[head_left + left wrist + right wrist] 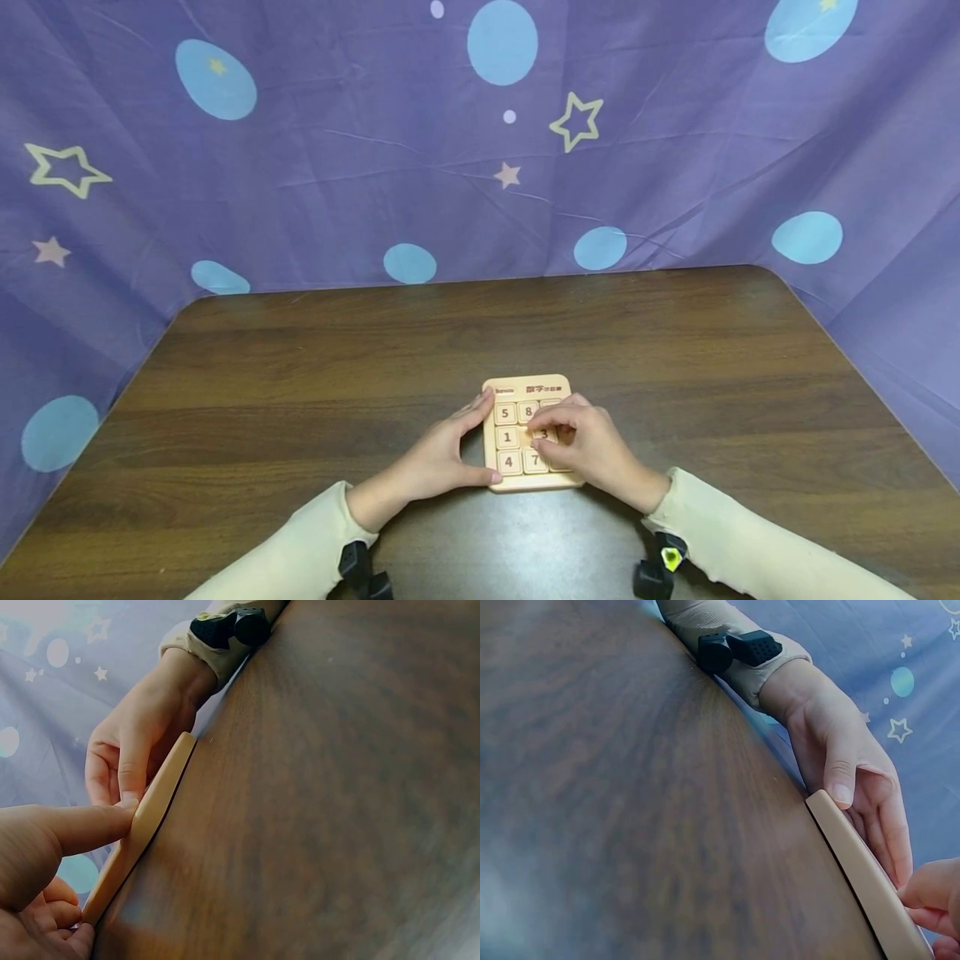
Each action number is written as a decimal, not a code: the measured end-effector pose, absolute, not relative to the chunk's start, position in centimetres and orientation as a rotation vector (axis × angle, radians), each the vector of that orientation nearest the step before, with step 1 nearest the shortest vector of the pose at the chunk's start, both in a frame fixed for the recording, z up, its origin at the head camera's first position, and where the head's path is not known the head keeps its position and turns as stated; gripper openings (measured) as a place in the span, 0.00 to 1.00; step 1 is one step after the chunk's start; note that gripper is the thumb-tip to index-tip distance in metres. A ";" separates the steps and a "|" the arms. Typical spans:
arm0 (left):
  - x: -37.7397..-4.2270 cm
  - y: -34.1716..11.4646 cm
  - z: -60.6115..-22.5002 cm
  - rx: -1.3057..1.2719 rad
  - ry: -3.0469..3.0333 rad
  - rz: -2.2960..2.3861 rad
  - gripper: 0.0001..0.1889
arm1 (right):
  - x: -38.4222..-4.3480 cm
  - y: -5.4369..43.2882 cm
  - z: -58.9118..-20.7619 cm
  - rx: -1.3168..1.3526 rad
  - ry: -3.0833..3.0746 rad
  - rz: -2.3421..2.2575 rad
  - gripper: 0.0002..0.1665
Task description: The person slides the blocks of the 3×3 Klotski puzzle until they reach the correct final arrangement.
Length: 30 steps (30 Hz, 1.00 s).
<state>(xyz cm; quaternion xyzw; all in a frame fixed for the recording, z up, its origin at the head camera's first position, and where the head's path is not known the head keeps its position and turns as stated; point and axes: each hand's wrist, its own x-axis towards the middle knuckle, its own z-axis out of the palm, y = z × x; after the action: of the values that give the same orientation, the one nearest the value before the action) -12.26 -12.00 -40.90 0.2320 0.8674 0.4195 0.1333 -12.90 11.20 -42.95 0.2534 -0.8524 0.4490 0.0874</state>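
One left hand [438, 458] and one right hand [594, 443] have one board [534, 484] between them. Six tiles [507, 437] show readable digits, others partly hidden by the right hand. Behind the hands, two sleeves [288, 546], two black devices [354, 562]; beneath, one table [300, 367]; beyond, one curtain [337, 200]

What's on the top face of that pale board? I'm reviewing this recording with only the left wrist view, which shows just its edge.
Observer: The head view shows numbered tiles on the board; the left column reads 5, 1, 4 from far to near.
Operator: Where are the right hand's fingertips? They're hidden from me.
Observer: The right hand has its thumb and index fingertips near the tile marked 3; I can't tell whether they pinch anything.
Operator: Anything beyond the tiles?
Observer: Yes, printed lettering along the board's far border.
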 end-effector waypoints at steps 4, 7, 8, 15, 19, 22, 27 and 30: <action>-12.3 -12.0 -40.9 0.671 2.517 1.218 0.51 | -12.8 11.5 -42.7 0.739 -2.564 1.340 0.12; -12.3 -12.0 -41.0 0.674 2.519 1.220 0.51 | -12.8 11.6 -42.7 0.736 -2.569 1.338 0.12; -12.3 -12.0 -41.0 0.674 2.520 1.220 0.51 | -12.8 11.7 -42.7 0.734 -2.569 1.337 0.12; -12.3 -12.0 -41.1 0.671 2.516 1.222 0.51 | -12.8 12.1 -42.8 0.732 -2.555 1.317 0.13; -12.3 -12.0 -41.0 0.668 2.515 1.224 0.51 | -12.9 12.2 -43.0 0.734 -2.551 1.309 0.13; -12.3 -12.0 -41.0 0.672 2.513 1.226 0.51 | -12.9 12.3 -43.0 0.730 -2.553 1.302 0.14; -12.3 -11.9 -41.1 0.673 2.517 1.225 0.51 | -12.8 12.5 -42.9 0.717 -2.578 1.299 0.14; -12.3 -11.9 -41.1 0.669 2.516 1.225 0.51 | -12.7 12.6 -42.8 0.710 -2.599 1.301 0.13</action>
<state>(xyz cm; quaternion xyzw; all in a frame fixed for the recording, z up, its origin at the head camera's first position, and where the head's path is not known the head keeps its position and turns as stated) -12.30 -11.94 -41.08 0.2304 0.8669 0.4221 0.1316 -12.75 12.57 -42.77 0.2365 -0.8662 0.4337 0.0750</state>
